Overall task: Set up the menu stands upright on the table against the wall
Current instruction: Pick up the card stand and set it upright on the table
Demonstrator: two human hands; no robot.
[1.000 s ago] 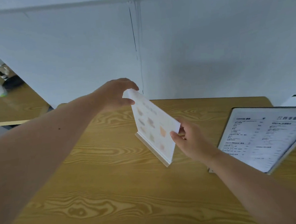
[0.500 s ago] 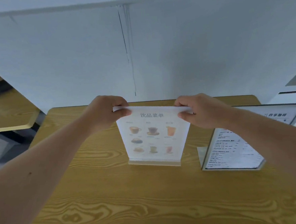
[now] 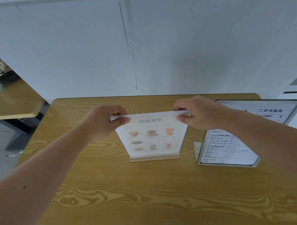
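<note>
A: Where is the drinks menu stand (image 3: 152,138) sitting?

B: Upright on the counter (image 3: 114,193), facing the camera, its base flat on the wood and well short of the wall (image 3: 175,49) behind it. The second menu stand (image 3: 231,150) is just to its right, leaning back, closer to the right edge of the counter.

A: And the grip?

B: The left hand (image 3: 102,123) pinches the drinks menu stand's top left corner, thumb in front and fingers behind. The right hand (image 3: 198,114) pinches the top right corner the same way. Both are pressed together on the sheet's upper edge.

A: How would it handle?

B: I'd judge it light and stiff, a thin clear panel in a narrow base. It looks top-heavy, easy to tip, and likely slick. Holding the top corners steers it well; sliding it back toward the wall by the base would be steadier.

A: Any writing?

B: The drinks menu stand's heading reads "饮品菜单", above blurred pictures of cups. To its right I can read "FRUIT DRINKS" and "COLD DRINKS"; the smaller lines are too small to make out.
</note>
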